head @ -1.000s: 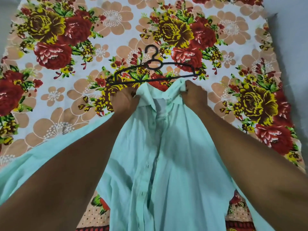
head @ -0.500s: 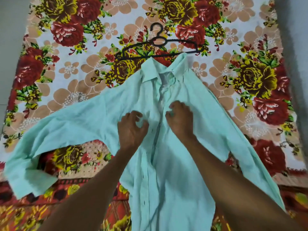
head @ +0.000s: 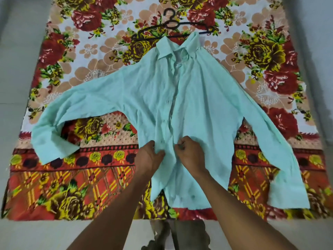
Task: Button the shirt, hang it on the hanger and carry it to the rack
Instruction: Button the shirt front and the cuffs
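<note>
The shirt [head: 189, 109] is spread face-up on the floral sheet [head: 93, 186], its collar just below the hanger [head: 171, 27]. The left hand [head: 150, 156] and right hand [head: 191, 155] are each pinched on a front edge low down. The edges should be overlapped squarely, and each button matched to its own hole.

Evenly and softly lit, without glare or hard shadows; slightly soft throughout, blurred and bowed toward the edges.

Mint shirt [head: 189, 109] lies face-up, sleeves spread, seemingly unbuttoned; black hanger [head: 171, 24] at collar.
</note>
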